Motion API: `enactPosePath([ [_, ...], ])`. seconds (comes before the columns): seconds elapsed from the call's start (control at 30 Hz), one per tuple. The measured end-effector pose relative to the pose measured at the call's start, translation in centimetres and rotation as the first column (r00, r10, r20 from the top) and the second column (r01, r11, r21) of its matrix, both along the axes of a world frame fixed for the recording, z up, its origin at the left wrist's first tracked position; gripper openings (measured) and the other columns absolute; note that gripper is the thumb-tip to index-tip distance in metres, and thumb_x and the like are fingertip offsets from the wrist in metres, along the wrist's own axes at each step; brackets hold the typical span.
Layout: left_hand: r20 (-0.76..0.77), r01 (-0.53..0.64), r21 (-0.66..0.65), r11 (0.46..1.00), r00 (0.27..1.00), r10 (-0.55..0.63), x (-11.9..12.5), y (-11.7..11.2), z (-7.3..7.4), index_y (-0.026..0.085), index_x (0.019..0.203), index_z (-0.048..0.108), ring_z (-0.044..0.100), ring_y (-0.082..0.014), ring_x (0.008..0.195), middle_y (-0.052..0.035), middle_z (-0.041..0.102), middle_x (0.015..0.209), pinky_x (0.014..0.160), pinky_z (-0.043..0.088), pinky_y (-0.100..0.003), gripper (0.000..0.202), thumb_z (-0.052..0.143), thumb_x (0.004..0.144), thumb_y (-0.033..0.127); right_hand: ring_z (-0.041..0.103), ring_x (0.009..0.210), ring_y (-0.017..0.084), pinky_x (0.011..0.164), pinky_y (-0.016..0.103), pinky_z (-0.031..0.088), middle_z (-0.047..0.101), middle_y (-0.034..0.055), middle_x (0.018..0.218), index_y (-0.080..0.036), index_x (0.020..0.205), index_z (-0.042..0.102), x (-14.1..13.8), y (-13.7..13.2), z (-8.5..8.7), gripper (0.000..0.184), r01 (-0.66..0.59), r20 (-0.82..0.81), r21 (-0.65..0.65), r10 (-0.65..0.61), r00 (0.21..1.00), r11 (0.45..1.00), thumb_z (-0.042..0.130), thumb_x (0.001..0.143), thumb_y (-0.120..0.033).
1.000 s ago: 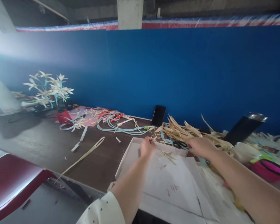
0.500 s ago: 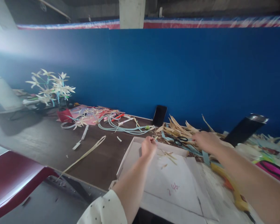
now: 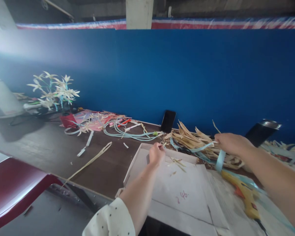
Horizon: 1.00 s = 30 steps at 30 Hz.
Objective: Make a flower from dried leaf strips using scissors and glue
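Nearest: white cardboard tray (image 3: 186,209) flat on the dark table (image 3: 46,150), red scribble on its floor, a few straw scraps near its far wall; yellow glue gun (image 3: 245,198) lying just right of the tray; left hand (image 3: 156,154) over the tray's far-left corner, fingers curled closed, pinching a thin pale sliver at the fingertips, what it is too small to tell; right hand (image 3: 232,144) raised above the pile of dried straw strips (image 3: 199,142), closed around a light blue ribbon (image 3: 217,157) that loops down below the fist and trails left across the pile; further back, coil of pale blue cord (image 3: 126,131), black phone (image 3: 168,121) propped against the blue wall (image 3: 186,72); far left, bunch of straw flowers (image 3: 54,93).
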<state>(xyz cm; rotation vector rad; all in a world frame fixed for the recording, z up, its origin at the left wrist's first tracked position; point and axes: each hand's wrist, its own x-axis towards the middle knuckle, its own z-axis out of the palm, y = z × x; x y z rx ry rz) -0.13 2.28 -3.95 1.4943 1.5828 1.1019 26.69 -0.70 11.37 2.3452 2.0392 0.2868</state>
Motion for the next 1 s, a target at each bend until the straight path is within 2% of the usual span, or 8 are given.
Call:
enactPosePath([
  [0.2,-0.008,-0.005,-0.016,1.0,1.0,0.004,0.0,0.3,-0.2,0.021,0.086,0.058,0.061,-0.0153,0.071,-0.0048,0.067,0.082,0.07,0.043,-0.025,0.016,0.046,0.082,0.029,0.053,0.061,0.017,0.056,0.032,0.036,0.064,0.0064,0.075,-0.019,0.086,0.068,-3.6,-0.2,1.7,0.033,0.222,-0.558,0.259,-0.042,0.829,0.94,0.062,0.07,-0.048],
  [0.3,-0.018,-0.008,-0.001,1.0,1.0,0.008,0.0,0.3,-0.4,0.021,0.086,0.058,0.061,-0.0149,0.071,-0.0043,0.067,0.082,0.07,0.043,-0.025,0.014,0.046,0.081,0.028,0.054,0.066,0.017,0.058,0.032,0.04,0.064,0.0087,0.081,-0.015,0.096,0.066,-6.4,-0.6,3.3,0.048,0.406,-0.761,0.563,0.259,0.595,0.72,0.062,0.068,-0.053],
  [0.4,-0.017,-0.009,0.016,1.0,1.0,0.009,0.0,0.3,-0.4,0.021,0.086,0.058,0.061,-0.0148,0.072,-0.0042,0.067,0.082,0.071,0.043,-0.025,0.014,0.047,0.081,0.029,0.058,0.077,0.019,0.06,0.033,0.045,0.064,0.0074,0.095,-0.02,0.097,0.063,-8.8,-1.5,4.6,0.038,0.461,-0.715,0.699,0.546,0.437,0.546,0.057,0.074,-0.051],
  [0.5,-0.001,-0.012,0.0,1.0,1.0,0.012,0.1,0.1,-0.2,0.021,0.085,0.058,0.061,-0.0149,0.072,-0.0042,0.068,0.08,0.071,0.043,-0.025,0.015,0.047,0.081,0.031,0.06,0.08,0.018,0.066,0.033,0.048,0.064,0.0044,0.089,-0.023,0.095,0.06,-11.3,-2.9,4.0,0.03,0.456,-0.651,0.739,0.698,0.297,0.496,0.056,0.076,-0.046],
  [0.57,0.006,-0.01,-0.01,1.0,1.0,0.01,0.1,0.0,0.0,0.021,0.085,0.058,0.061,-0.015,0.072,-0.004,0.068,0.079,0.071,0.043,-0.025,0.014,0.047,0.081,0.03,0.06,0.072,0.016,0.066,0.032,0.049,0.062,0.0023,0.075,-0.019,0.092,0.061,-13.0,-3.7,1.9,0.029,0.46,-0.689,0.683,0.71,0.147,0.567,0.059,0.075,-0.043],
  [0.7,0.005,-0.008,0.003,1.0,1.0,0.008,0.1,-0.3,0.4,0.021,0.086,0.058,0.061,-0.0153,0.071,-0.005,0.067,0.081,0.07,0.043,-0.025,0.015,0.046,0.081,0.028,0.06,0.068,0.016,0.06,0.03,0.05,0.062,0.0033,0.071,-0.017,0.09,0.063,-15.2,-4.0,-4.9,0.033,0.29,-0.821,0.343,0.435,-0.37,0.893,0.069,0.066,-0.039],
  [0.77,0.023,0.003,0.019,1.0,1.0,-0.003,0.1,-0.6,0.6,0.02,0.085,0.058,0.061,-0.0149,0.069,-0.0054,0.067,0.08,0.068,0.044,-0.025,0.015,0.045,0.081,0.027,0.06,0.064,0.015,0.057,0.027,0.05,0.062,0.0026,0.07,-0.017,0.089,0.064,-15.4,-3.7,-7.9,0.036,0.267,-0.812,0.176,0.294,-0.505,0.947,0.073,0.06,-0.037],
  [1.0,0.274,0.151,0.061,0.987,0.948,-0.163,1.0,-1.6,2.1,0.017,0.084,0.056,0.054,-0.0077,0.048,-0.0019,0.066,0.072,0.05,0.041,-0.02,0.016,0.044,0.082,0.029,0.053,0.057,0.01,0.054,0.022,0.048,0.057,-0.0025,0.063,-0.02,0.091,0.066,-14.0,-3.5,-11.9,0.035,0.283,-0.807,0.097,0.242,-0.539,0.954,0.074,0.06,-0.035],
])
